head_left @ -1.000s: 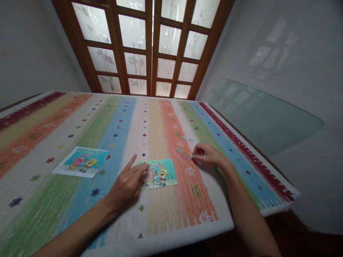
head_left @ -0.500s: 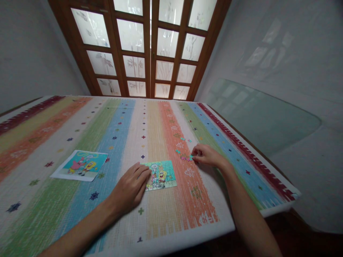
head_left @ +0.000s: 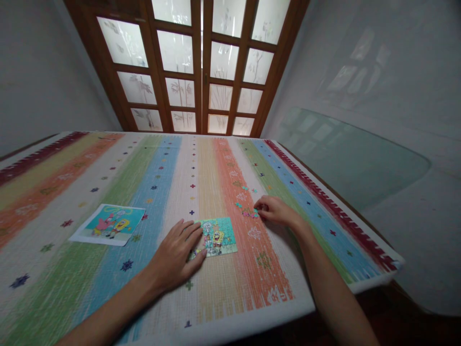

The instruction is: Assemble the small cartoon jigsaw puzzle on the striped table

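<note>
A partly covered jigsaw puzzle point(head_left: 219, 235) with cartoon figures on a teal background lies near the table's front. My left hand point(head_left: 180, 250) rests flat over its left side, fingers stretched and the thumb apart along the lower edge. To the right of the puzzle, my right hand point(head_left: 272, 210) is curled, thumb and fingertips pinched at a small teal puzzle piece point(head_left: 255, 211). That piece sits at the edge of a small cluster of loose pieces point(head_left: 248, 213). Several more teal pieces point(head_left: 245, 188) lie scattered just beyond.
A printed picture point(head_left: 113, 225) of the same cartoon figures lies to the left. A striped tablecloth point(head_left: 151, 192) covers the table. Beyond stand wooden doors point(head_left: 200, 72) with frosted panes, and a glass panel point(head_left: 345, 154) leans along the right wall.
My left hand's thumb has spread away from its fingers onto the puzzle's lower edge. My right hand has shifted very slightly left at the loose pieces.
</note>
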Tool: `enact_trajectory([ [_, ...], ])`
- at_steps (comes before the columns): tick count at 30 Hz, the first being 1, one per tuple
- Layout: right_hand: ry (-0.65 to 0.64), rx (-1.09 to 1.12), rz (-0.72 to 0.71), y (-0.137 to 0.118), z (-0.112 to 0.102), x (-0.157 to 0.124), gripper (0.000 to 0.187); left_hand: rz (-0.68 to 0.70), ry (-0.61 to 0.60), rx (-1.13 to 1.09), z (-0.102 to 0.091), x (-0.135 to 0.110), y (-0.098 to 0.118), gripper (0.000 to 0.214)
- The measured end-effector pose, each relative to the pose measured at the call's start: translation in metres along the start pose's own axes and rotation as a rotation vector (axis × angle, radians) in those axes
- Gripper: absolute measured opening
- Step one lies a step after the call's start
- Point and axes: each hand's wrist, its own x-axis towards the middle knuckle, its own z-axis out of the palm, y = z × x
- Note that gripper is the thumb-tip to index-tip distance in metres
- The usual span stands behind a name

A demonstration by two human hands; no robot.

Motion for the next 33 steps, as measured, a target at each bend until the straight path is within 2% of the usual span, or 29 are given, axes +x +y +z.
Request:
enact_trajectory([
  [3,0.055,-0.049,-0.023,0.0024,-0.0001,0.0004,0.027,0.008,-0.018,0.048,0.0011,-0.0009,-0.0008,0.039],
  [9,0.051,-0.106,0.033,0.0031,0.0016,-0.0024,0.006,0.003,-0.067,0.099,0.0026,-0.0035,-0.0017,0.047],
  [18,0.027,-0.090,0.074,-0.0020,0.0014,-0.0004,0.009,0.014,-0.065,0.099,0.0040,-0.0046,-0.0030,0.045],
  [23,0.017,-0.104,0.045,-0.0018,0.0009,-0.0004,0.026,0.016,-0.063,0.106,0.0045,-0.0054,-0.0045,0.044],
  [28,0.035,-0.146,0.093,0.0000,-0.0005,-0.0020,0.017,0.019,-0.063,0.101,0.0042,-0.0052,-0.0044,0.043],
  [33,0.023,-0.138,0.068,-0.0019,0.0004,-0.0009,0.012,0.013,-0.063,0.088,0.0034,-0.0048,-0.0041,0.043],
])
